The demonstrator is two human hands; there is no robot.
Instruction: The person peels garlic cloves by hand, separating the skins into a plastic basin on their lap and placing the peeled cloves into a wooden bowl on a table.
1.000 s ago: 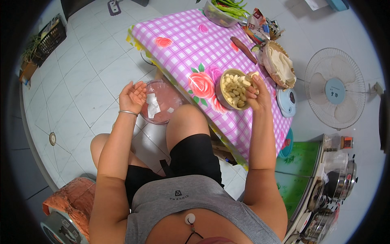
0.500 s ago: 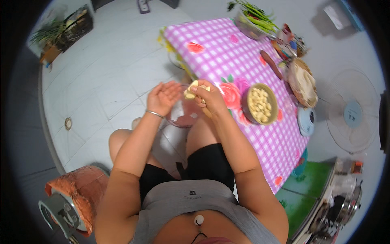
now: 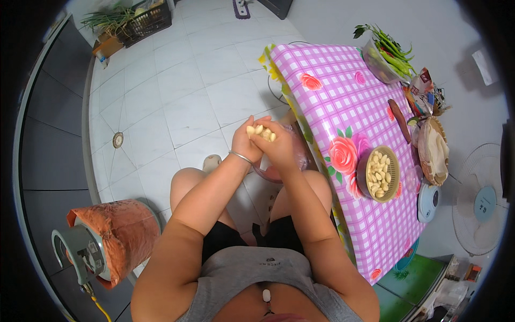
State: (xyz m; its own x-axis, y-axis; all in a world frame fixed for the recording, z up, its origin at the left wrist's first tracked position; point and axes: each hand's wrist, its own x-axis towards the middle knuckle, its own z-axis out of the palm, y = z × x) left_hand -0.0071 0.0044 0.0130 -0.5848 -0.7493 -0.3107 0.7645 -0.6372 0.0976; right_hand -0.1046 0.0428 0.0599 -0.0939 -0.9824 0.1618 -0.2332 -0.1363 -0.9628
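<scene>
My left hand (image 3: 244, 144) and my right hand (image 3: 278, 147) are pressed together above my knees, cupped around several peeled garlic cloves (image 3: 259, 131). The pale cloves show between the fingers and palms. Below the hands, partly covered by them, is a clear pinkish bowl (image 3: 272, 173); its contents are hard to make out. To the right, on the table, a tan basket-like bowl (image 3: 363, 174) holds more peeled cloves (image 3: 379, 173).
A purple checked cloth covers the table (image 3: 322, 112). On it are a bowl of green chillies (image 3: 394, 53), a brown sausage-shaped thing (image 3: 399, 121), a cloth-lined basket (image 3: 433, 151) and a pale blue round thing (image 3: 428, 203). A gas cylinder (image 3: 126, 236) stands left, a fan (image 3: 485, 201) right.
My hands have come together; earlier the left was open with palm up and the right held the cloves beside it. The whole view has shifted, so the table appears farther right and lower.
</scene>
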